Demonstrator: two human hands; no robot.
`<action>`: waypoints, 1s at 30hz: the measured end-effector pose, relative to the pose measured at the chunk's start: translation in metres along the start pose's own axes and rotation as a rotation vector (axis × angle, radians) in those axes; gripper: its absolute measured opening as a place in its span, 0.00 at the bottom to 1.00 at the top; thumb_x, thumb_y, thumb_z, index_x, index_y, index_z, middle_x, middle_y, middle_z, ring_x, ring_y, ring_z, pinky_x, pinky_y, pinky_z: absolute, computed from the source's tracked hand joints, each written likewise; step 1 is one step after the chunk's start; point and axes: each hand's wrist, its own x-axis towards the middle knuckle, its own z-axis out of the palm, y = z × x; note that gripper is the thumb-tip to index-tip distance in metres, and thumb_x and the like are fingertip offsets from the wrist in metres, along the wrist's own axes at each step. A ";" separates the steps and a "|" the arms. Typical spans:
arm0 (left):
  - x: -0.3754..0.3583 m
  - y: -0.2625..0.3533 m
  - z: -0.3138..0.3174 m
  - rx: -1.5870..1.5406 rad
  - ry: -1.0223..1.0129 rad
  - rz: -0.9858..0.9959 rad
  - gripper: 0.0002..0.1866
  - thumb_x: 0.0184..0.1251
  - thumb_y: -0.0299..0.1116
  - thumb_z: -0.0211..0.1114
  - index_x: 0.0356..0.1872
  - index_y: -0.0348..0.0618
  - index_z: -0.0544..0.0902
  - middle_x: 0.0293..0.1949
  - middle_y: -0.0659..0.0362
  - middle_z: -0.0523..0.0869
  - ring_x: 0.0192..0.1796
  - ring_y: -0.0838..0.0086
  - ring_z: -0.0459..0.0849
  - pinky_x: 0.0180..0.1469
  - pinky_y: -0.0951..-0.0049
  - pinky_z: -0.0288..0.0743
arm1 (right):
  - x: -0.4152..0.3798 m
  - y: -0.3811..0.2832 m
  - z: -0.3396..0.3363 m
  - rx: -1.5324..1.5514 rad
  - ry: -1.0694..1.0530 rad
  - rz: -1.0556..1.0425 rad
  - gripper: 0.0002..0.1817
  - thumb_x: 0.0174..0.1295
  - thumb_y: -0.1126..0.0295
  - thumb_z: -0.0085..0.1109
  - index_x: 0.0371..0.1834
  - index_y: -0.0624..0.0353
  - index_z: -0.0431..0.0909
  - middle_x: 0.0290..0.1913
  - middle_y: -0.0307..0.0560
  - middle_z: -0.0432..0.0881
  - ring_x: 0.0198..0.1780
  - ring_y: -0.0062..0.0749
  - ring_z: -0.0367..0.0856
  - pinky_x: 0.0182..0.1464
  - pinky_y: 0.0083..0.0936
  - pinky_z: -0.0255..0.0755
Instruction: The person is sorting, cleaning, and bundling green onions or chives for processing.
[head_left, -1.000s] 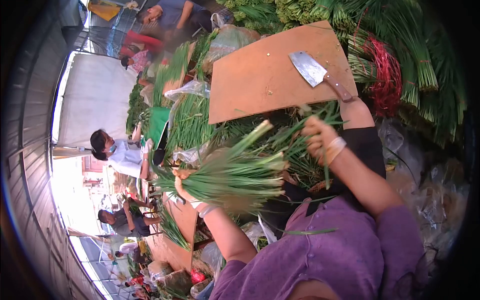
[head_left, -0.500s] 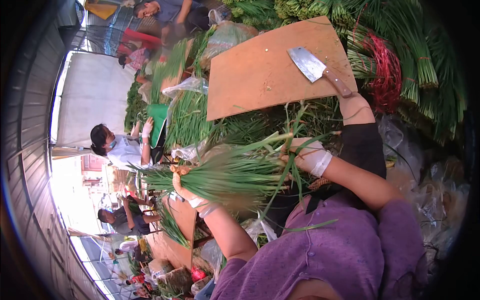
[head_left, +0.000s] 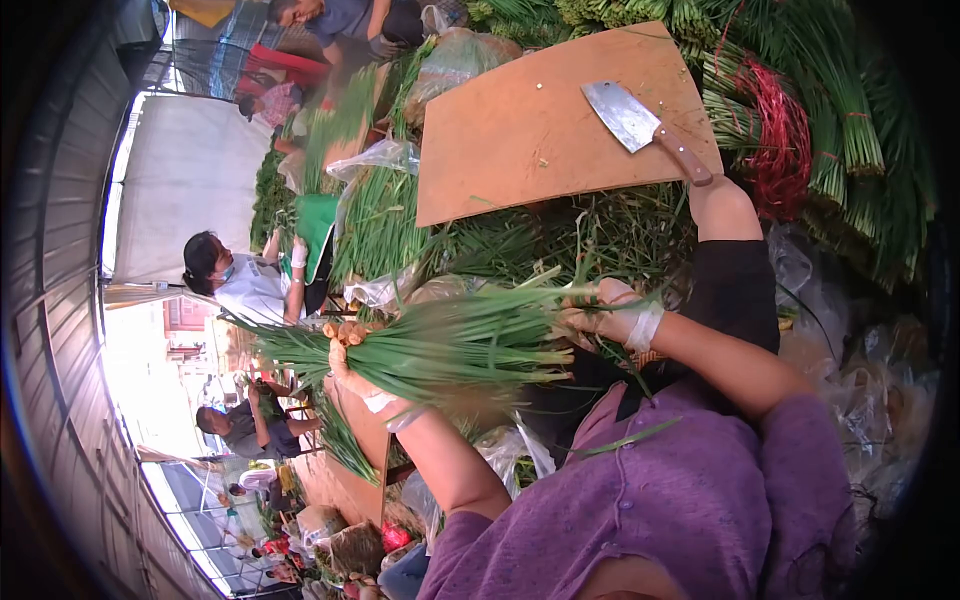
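My left hand (head_left: 350,355), in a thin pale glove, is wrapped around a thick bunch of garlic chives (head_left: 450,345). Their leafy tips fan out to the left, and the pale stem ends point right. At the stem ends, my gloved right hand (head_left: 612,312) has its fingers closed on a few chive strands, partly blurred. Beyond both hands, a cleaver (head_left: 640,122) with a wooden handle lies on a wooden board (head_left: 520,130), its handle end at the board's edge by my knee. A loose chive leaf (head_left: 632,437) rests on my purple shirt.
Loose chives (head_left: 530,235) lie below the board. Tied chive bundles (head_left: 850,130) and red ties (head_left: 778,140) are at the upper right. Plastic bags (head_left: 860,400) lie at the right. A co-worker in white (head_left: 255,285) sits at the left, other people farther off.
The long strands that hung from my right hand are no longer there. My left hand and the bunch have shifted slightly left. The cleaver and board sit slightly differently in view.
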 end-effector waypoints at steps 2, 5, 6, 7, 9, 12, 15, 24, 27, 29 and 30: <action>0.004 0.007 0.000 -0.022 -0.121 -0.086 0.08 0.62 0.30 0.54 0.42 0.50 0.73 0.30 0.66 0.75 0.35 0.79 0.76 0.47 0.67 0.73 | -0.002 -0.018 0.002 -0.698 -0.042 0.113 0.13 0.60 0.59 0.53 0.39 0.55 0.79 0.28 0.46 0.80 0.32 0.37 0.80 0.38 0.27 0.74; 0.010 0.026 0.009 -0.027 -0.234 -0.125 0.08 0.62 0.28 0.53 0.42 0.49 0.72 0.31 0.66 0.75 0.36 0.78 0.76 0.52 0.62 0.73 | 0.010 0.009 -0.024 -1.020 0.002 -0.085 0.11 0.58 0.62 0.52 0.36 0.55 0.80 0.31 0.50 0.81 0.35 0.45 0.81 0.36 0.35 0.74; 0.015 0.036 0.007 -0.030 -0.235 -0.122 0.08 0.62 0.28 0.53 0.42 0.49 0.72 0.31 0.66 0.75 0.36 0.78 0.76 0.52 0.62 0.73 | 0.012 0.003 -0.035 -1.399 0.015 0.022 0.10 0.56 0.63 0.53 0.36 0.55 0.80 0.32 0.52 0.81 0.37 0.47 0.81 0.36 0.37 0.74; 0.019 0.048 0.004 -0.033 -0.268 -0.077 0.09 0.62 0.28 0.53 0.43 0.49 0.72 0.31 0.66 0.74 0.36 0.77 0.77 0.54 0.59 0.72 | 0.022 0.016 -0.059 -1.535 -0.003 0.159 0.11 0.56 0.63 0.53 0.38 0.53 0.81 0.34 0.52 0.82 0.40 0.45 0.81 0.37 0.37 0.75; 0.023 0.073 -0.004 -0.023 -0.272 0.007 0.09 0.61 0.28 0.53 0.43 0.49 0.71 0.30 0.67 0.73 0.35 0.78 0.76 0.56 0.55 0.70 | 0.027 0.045 -0.112 -1.855 -0.111 0.433 0.14 0.55 0.62 0.55 0.42 0.52 0.82 0.40 0.50 0.83 0.45 0.43 0.81 0.40 0.37 0.76; 0.024 0.090 0.008 0.008 -0.265 0.009 0.08 0.61 0.28 0.54 0.42 0.49 0.72 0.27 0.68 0.70 0.32 0.82 0.73 0.55 0.59 0.70 | 0.066 0.046 -0.165 -1.767 -0.110 1.230 0.19 0.55 0.57 0.56 0.47 0.51 0.81 0.48 0.46 0.82 0.50 0.39 0.80 0.45 0.39 0.75; 0.027 0.091 0.020 -0.093 -0.366 -0.048 0.09 0.61 0.29 0.55 0.42 0.50 0.72 0.27 0.69 0.70 0.32 0.83 0.74 0.52 0.62 0.70 | 0.056 -0.021 -0.093 -1.805 -0.137 0.439 0.25 0.55 0.52 0.55 0.52 0.54 0.78 0.53 0.48 0.79 0.53 0.41 0.77 0.51 0.38 0.72; 0.023 0.058 0.044 -0.067 -0.349 -0.066 0.11 0.58 0.26 0.56 0.42 0.49 0.70 0.28 0.68 0.71 0.29 0.82 0.71 0.45 0.70 0.68 | 0.059 -0.009 0.010 -1.039 -0.275 -0.482 0.15 0.59 0.54 0.51 0.32 0.53 0.78 0.31 0.54 0.79 0.35 0.52 0.77 0.39 0.41 0.70; 0.020 0.067 0.038 -0.108 -0.389 -0.031 0.11 0.57 0.23 0.54 0.41 0.48 0.70 0.27 0.68 0.70 0.27 0.82 0.71 0.41 0.73 0.67 | 0.043 0.010 -0.045 -1.418 -0.195 -0.042 0.15 0.58 0.53 0.51 0.33 0.52 0.79 0.33 0.50 0.81 0.38 0.50 0.80 0.40 0.41 0.72; 0.018 0.076 0.038 -0.132 -0.430 -0.033 0.11 0.57 0.23 0.55 0.40 0.48 0.71 0.24 0.68 0.71 0.26 0.82 0.71 0.41 0.73 0.67 | 0.030 0.029 -0.101 -1.817 -0.364 0.433 0.14 0.56 0.55 0.54 0.38 0.50 0.81 0.36 0.49 0.82 0.42 0.48 0.80 0.42 0.41 0.73; 0.018 0.078 0.039 -0.151 -0.442 -0.020 0.10 0.57 0.23 0.55 0.40 0.48 0.71 0.23 0.68 0.71 0.26 0.82 0.71 0.41 0.73 0.67 | 0.028 0.024 -0.114 -1.998 -0.503 0.716 0.15 0.55 0.56 0.55 0.41 0.48 0.82 0.38 0.49 0.83 0.44 0.47 0.81 0.44 0.41 0.74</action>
